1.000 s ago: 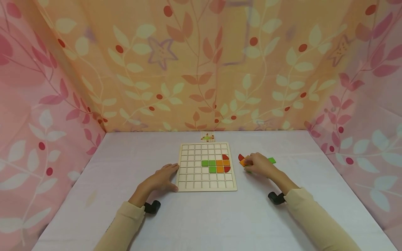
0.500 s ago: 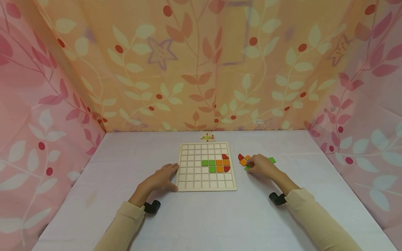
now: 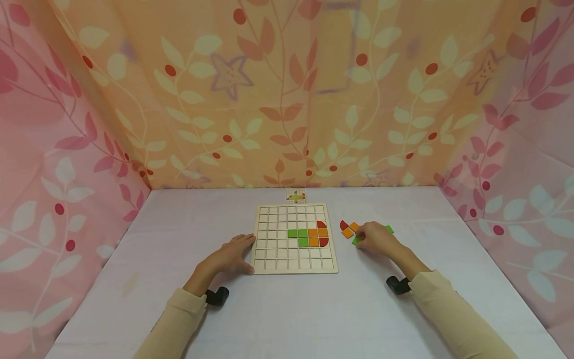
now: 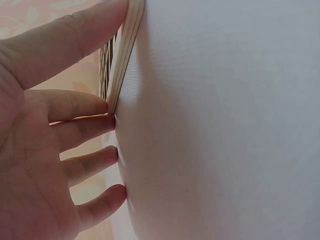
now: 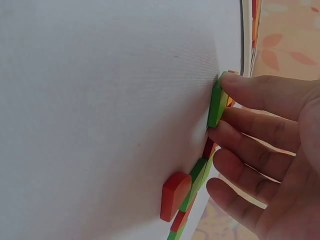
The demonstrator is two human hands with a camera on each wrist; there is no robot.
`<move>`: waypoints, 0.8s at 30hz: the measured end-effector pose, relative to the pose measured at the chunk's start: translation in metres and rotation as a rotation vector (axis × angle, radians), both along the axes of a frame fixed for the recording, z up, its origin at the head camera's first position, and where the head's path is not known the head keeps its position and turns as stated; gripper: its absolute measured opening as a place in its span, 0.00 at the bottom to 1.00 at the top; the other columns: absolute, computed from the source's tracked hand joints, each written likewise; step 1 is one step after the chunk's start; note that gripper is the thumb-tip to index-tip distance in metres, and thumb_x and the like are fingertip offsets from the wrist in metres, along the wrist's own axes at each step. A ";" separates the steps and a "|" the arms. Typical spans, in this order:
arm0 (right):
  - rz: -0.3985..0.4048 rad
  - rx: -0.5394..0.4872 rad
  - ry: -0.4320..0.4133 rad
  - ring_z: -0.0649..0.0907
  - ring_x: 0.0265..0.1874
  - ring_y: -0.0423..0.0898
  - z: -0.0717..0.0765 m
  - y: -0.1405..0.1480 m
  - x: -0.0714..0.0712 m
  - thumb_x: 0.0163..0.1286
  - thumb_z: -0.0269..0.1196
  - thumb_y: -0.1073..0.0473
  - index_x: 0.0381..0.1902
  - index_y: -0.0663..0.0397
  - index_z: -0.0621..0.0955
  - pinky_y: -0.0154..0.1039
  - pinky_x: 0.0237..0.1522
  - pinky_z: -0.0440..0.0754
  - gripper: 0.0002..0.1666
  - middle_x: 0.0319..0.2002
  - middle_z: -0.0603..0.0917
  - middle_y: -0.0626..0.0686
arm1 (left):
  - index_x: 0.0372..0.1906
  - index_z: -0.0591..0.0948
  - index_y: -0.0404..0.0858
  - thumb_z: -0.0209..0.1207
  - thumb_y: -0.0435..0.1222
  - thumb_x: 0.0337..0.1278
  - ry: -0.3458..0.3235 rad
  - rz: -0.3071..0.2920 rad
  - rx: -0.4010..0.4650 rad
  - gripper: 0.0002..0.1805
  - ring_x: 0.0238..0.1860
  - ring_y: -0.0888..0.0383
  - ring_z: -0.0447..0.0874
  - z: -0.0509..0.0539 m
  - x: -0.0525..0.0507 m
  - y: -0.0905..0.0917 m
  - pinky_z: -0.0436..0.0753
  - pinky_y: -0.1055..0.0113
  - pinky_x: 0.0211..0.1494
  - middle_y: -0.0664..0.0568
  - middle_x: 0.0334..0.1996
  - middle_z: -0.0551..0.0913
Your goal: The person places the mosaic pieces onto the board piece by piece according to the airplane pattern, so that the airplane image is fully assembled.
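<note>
In the head view a square wooden grid board (image 3: 278,267) lies mid-table, with several green, orange and red tiles set in its right-hand cells. My left hand (image 3: 230,255) rests at the board's left edge; the left wrist view shows its thumb and straight fingers (image 4: 95,205) spread along the edge. Right of the board, my right hand (image 3: 378,238) pinches a green square tile (image 5: 216,105) between thumb and fingers, low at the tabletop. Close by lie two orange tiles (image 3: 347,233) and a red rounded tile (image 3: 344,225). Other tiles are partly hidden behind the right hand.
A small pattern card (image 3: 296,195) lies just behind the board. Another green tile (image 3: 388,229) shows beyond the right hand, and a red tile (image 5: 175,196) appears in the right wrist view. Patterned curtains (image 3: 287,99) enclose the table's back and sides.
My right hand has drawn slightly right with the green tile, uncovering more of the two orange tiles. The left hand and board stay put.
</note>
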State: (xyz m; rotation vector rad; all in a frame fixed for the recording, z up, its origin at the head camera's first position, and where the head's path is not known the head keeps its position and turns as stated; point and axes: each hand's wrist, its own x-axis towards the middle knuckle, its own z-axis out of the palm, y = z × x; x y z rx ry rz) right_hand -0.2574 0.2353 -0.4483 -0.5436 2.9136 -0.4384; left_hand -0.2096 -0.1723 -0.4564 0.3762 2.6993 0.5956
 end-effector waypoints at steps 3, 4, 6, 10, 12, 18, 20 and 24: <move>-0.013 -0.002 -0.013 0.80 0.34 0.48 0.000 0.001 0.000 0.55 0.71 0.62 0.39 0.65 0.86 0.48 0.45 0.80 0.15 0.32 0.87 0.54 | 0.73 0.61 0.33 0.74 0.40 0.44 -0.003 -0.001 -0.007 0.51 0.77 0.40 0.51 0.000 0.000 0.001 0.56 0.38 0.74 0.42 0.75 0.59; -0.015 0.000 -0.015 0.81 0.35 0.49 -0.001 0.001 0.000 0.55 0.71 0.62 0.39 0.66 0.86 0.49 0.46 0.81 0.15 0.33 0.87 0.54 | 0.73 0.61 0.33 0.74 0.40 0.44 -0.002 -0.002 -0.008 0.51 0.77 0.41 0.51 0.000 0.000 0.001 0.56 0.39 0.74 0.42 0.75 0.59; -0.028 0.010 -0.025 0.81 0.36 0.49 0.000 0.000 0.000 0.55 0.72 0.62 0.40 0.66 0.86 0.50 0.47 0.81 0.15 0.35 0.88 0.55 | 0.73 0.61 0.33 0.74 0.40 0.43 0.001 -0.007 -0.010 0.51 0.77 0.40 0.51 -0.001 -0.001 0.001 0.57 0.38 0.74 0.42 0.75 0.59; -0.055 0.034 -0.037 0.81 0.39 0.51 0.000 -0.003 0.001 0.56 0.72 0.62 0.41 0.65 0.87 0.51 0.50 0.81 0.15 0.37 0.88 0.56 | 0.73 0.61 0.32 0.74 0.40 0.43 0.005 -0.022 -0.010 0.51 0.76 0.38 0.51 0.001 0.000 0.000 0.57 0.37 0.73 0.40 0.75 0.59; -0.063 0.037 -0.040 0.81 0.40 0.51 0.001 -0.003 0.001 0.56 0.71 0.62 0.41 0.65 0.87 0.51 0.50 0.81 0.15 0.39 0.88 0.57 | 0.73 0.61 0.31 0.74 0.40 0.43 0.002 -0.022 -0.010 0.51 0.76 0.38 0.51 0.001 0.000 0.000 0.57 0.36 0.72 0.40 0.75 0.59; -0.068 0.035 -0.043 0.81 0.41 0.52 0.000 -0.004 0.001 0.56 0.71 0.63 0.42 0.65 0.86 0.51 0.50 0.81 0.15 0.39 0.87 0.57 | 0.73 0.61 0.33 0.73 0.40 0.44 -0.006 -0.003 0.003 0.51 0.77 0.39 0.50 0.002 0.001 0.000 0.55 0.36 0.73 0.41 0.75 0.59; -0.066 0.034 -0.044 0.81 0.41 0.52 -0.001 -0.003 0.001 0.56 0.71 0.63 0.42 0.66 0.86 0.51 0.50 0.81 0.15 0.38 0.87 0.57 | 0.73 0.60 0.32 0.73 0.40 0.45 -0.006 -0.005 0.000 0.51 0.77 0.39 0.50 0.002 0.001 0.001 0.55 0.36 0.73 0.41 0.75 0.59; -0.074 0.044 -0.046 0.81 0.41 0.51 0.000 -0.004 0.000 0.57 0.71 0.62 0.42 0.65 0.86 0.51 0.50 0.81 0.15 0.38 0.87 0.57 | 0.73 0.61 0.32 0.73 0.40 0.45 0.003 -0.020 -0.008 0.51 0.76 0.38 0.51 0.004 0.000 0.002 0.56 0.35 0.72 0.40 0.75 0.59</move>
